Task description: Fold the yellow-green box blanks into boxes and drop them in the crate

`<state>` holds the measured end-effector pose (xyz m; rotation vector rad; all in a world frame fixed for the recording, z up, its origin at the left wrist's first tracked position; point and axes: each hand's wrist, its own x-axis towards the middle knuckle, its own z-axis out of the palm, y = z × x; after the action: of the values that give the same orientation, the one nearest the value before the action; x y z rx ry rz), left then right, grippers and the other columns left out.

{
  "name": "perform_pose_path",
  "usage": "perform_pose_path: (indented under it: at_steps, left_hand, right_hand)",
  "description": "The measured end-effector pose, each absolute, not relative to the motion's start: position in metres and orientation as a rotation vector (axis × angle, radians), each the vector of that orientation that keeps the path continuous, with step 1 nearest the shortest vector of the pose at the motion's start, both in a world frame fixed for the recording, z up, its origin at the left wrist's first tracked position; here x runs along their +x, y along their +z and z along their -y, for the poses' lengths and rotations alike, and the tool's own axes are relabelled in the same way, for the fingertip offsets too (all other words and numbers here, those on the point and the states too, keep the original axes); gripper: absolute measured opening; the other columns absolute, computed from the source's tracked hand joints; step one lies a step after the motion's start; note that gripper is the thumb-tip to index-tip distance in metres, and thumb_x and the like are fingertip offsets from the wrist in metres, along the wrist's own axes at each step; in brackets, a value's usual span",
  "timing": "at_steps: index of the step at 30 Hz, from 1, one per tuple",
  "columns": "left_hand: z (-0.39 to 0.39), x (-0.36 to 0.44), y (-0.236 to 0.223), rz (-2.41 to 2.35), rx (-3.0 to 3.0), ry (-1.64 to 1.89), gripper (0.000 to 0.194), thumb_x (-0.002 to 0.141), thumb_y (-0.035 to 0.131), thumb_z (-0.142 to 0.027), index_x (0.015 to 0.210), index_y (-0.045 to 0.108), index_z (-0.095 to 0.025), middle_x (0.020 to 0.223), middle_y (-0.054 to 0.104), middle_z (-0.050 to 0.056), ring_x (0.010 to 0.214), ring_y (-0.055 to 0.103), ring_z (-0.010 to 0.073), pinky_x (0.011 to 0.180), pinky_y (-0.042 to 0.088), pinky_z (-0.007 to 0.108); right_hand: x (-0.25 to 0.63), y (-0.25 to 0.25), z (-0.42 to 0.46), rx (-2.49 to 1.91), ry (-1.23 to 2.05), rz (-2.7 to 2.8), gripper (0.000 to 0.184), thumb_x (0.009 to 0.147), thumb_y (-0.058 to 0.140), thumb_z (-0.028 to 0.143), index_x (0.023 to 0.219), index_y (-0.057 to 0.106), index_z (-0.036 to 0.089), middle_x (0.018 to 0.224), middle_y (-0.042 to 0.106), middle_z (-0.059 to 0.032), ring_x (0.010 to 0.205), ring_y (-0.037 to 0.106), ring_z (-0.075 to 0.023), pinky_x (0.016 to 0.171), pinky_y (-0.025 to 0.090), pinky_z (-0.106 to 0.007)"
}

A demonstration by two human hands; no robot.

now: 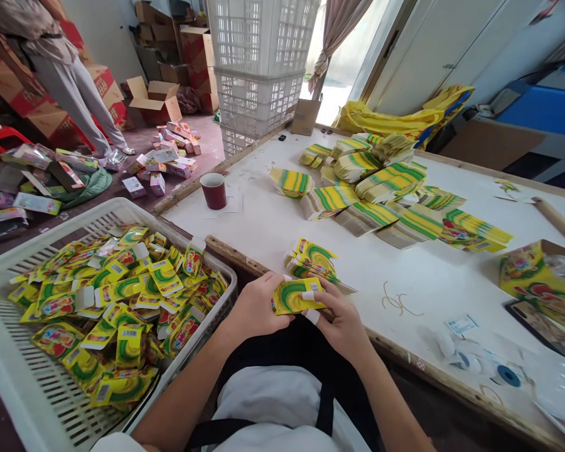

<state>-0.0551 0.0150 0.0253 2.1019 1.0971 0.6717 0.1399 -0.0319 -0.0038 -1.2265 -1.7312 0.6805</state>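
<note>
Left hand (257, 307) and right hand (343, 317) are grasping a yellow box (289, 298) between their fingers — a white table (263, 232) is stretching beyond these, a crate (2, 342) sitting to their left, a person (68, 88) standing farther off.

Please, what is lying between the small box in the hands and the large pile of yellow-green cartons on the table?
In the head view, a smaller stack of yellow-green cartons lies there, on the white table.
</note>
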Motion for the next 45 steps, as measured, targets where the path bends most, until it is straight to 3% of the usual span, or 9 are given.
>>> perform_pose_path:
  at_steps: [6,12,16,24,28,33,37,41,45]
  left_hand:
    - [-0.026,-0.073,0.030,-1.242,1.998,0.859,0.043,0.061,0.075,-0.023,0.100,0.058,-0.021,0.095,0.063,0.003,0.086,0.063,0.0219,0.078,0.050,0.033]
    - [-0.058,-0.112,0.040,-1.178,0.648,1.875,0.043,0.067,0.070,-0.053,0.091,0.050,-0.024,0.099,0.061,0.003,0.086,0.063,0.0163,0.076,0.050,0.028]
    - [-0.057,-0.099,0.033,-1.054,0.314,1.542,0.034,0.081,0.057,-0.053,0.089,0.052,-0.020,0.091,0.064,0.006,0.077,0.064,0.0155,0.067,0.052,0.027]
    - [-0.014,-0.027,0.006,-0.765,0.591,1.335,0.063,0.060,0.080,-0.056,0.106,0.059,-0.019,0.105,0.066,0.007,0.091,0.063,0.0180,0.076,0.051,0.028]
    - [0.004,-0.009,0.008,-0.594,0.642,1.359,0.067,0.064,0.067,-0.070,0.107,0.059,-0.019,0.104,0.066,0.010,0.107,0.059,0.0271,0.089,0.048,0.037]
    - [0.005,-0.011,0.012,-0.795,0.652,1.477,0.064,0.067,0.045,-0.083,0.083,0.049,-0.021,0.074,0.054,0.003,0.080,0.059,0.0211,0.076,0.051,0.036]
    - [0.002,-0.015,0.006,-0.941,0.808,1.504,0.062,0.067,0.046,-0.084,0.082,0.040,-0.024,0.073,0.043,-0.002,0.066,0.047,0.0133,0.069,0.048,0.028]
    - [0.003,-0.016,0.002,-0.879,0.948,1.441,0.071,0.065,0.039,-0.089,0.093,0.044,-0.024,0.085,0.051,0.002,0.077,0.053,0.0167,0.076,0.049,0.031]
    - [0.003,-0.013,0.006,-0.780,0.968,1.376,0.058,0.069,0.063,-0.070,0.100,0.054,-0.022,0.094,0.064,0.005,0.089,0.060,0.0199,0.081,0.049,0.032]
  right_hand:
    - [0.133,-0.008,0.021,-1.358,0.731,1.502,0.063,0.079,0.066,0.034,0.136,0.040,0.024,0.133,0.057,-0.0139,0.111,0.062,-0.0273,0.095,0.049,-0.047]
    - [0.169,-0.022,-0.014,-1.800,0.247,1.473,0.032,0.078,0.054,0.030,0.108,0.057,0.017,0.108,0.067,-0.0159,0.099,0.060,-0.0309,0.087,0.048,-0.052]
    - [0.173,-0.029,-0.021,-1.845,0.213,1.512,0.026,0.073,0.052,0.025,0.098,0.056,0.018,0.093,0.067,-0.0137,0.089,0.058,-0.0307,0.083,0.046,-0.051]
    - [0.143,0.003,0.004,-1.681,0.577,1.276,0.051,0.066,0.065,0.030,0.111,0.042,0.024,0.078,0.053,0.0024,0.067,0.054,-0.0183,0.063,0.047,-0.034]
    - [0.104,0.011,0.030,-1.288,1.061,1.273,0.052,0.068,0.071,0.028,0.112,0.043,0.027,0.075,0.049,0.0057,0.063,0.051,-0.0131,0.056,0.045,-0.026]
    - [0.073,0.011,0.051,-1.092,1.343,1.213,0.066,0.067,0.079,0.029,0.122,0.044,0.029,0.082,0.054,0.0033,0.069,0.053,-0.0131,0.057,0.045,-0.024]
    - [0.075,0.003,0.050,-1.178,1.304,1.248,0.054,0.068,0.079,0.034,0.115,0.054,0.024,0.075,0.056,0.0028,0.064,0.053,-0.0139,0.054,0.045,-0.024]
    - [0.096,-0.003,0.041,-1.244,1.163,1.266,0.039,0.073,0.074,0.034,0.108,0.063,0.024,0.081,0.065,-0.0002,0.074,0.062,-0.0176,0.066,0.053,-0.030]
    - [0.119,0.002,0.033,-1.247,1.107,1.122,0.031,0.072,0.074,0.039,0.099,0.071,0.024,0.093,0.075,-0.0028,0.082,0.069,-0.0226,0.075,0.058,-0.038]
